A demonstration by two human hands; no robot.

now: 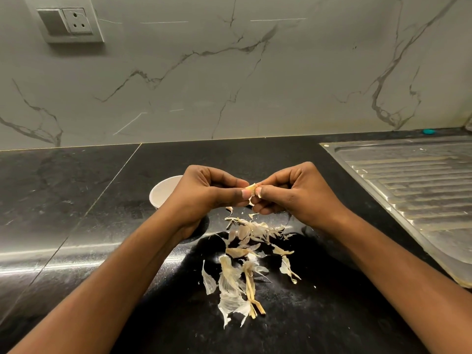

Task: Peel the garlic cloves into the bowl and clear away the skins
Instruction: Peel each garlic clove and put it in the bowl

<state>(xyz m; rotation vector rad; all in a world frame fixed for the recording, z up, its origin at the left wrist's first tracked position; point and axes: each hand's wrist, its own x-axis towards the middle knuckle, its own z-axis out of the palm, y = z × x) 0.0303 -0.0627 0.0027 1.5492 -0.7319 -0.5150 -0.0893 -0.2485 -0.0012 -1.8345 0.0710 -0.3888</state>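
Note:
My left hand (209, 189) and my right hand (293, 192) meet above the black counter, both pinching one small garlic clove (251, 187) between thumbs and fingertips. A curl of skin hangs from the clove. A white bowl (163, 191) stands on the counter behind my left hand, which hides most of it; its contents do not show. A pile of dry garlic skins (242, 259) is scattered on the counter below the hands, reaching toward me.
A steel sink drainboard (408, 190) takes up the counter's right side. The marble backsplash rises behind, with a switch and socket plate (67, 21) at upper left. A small teal object (428, 131) lies at the back right.

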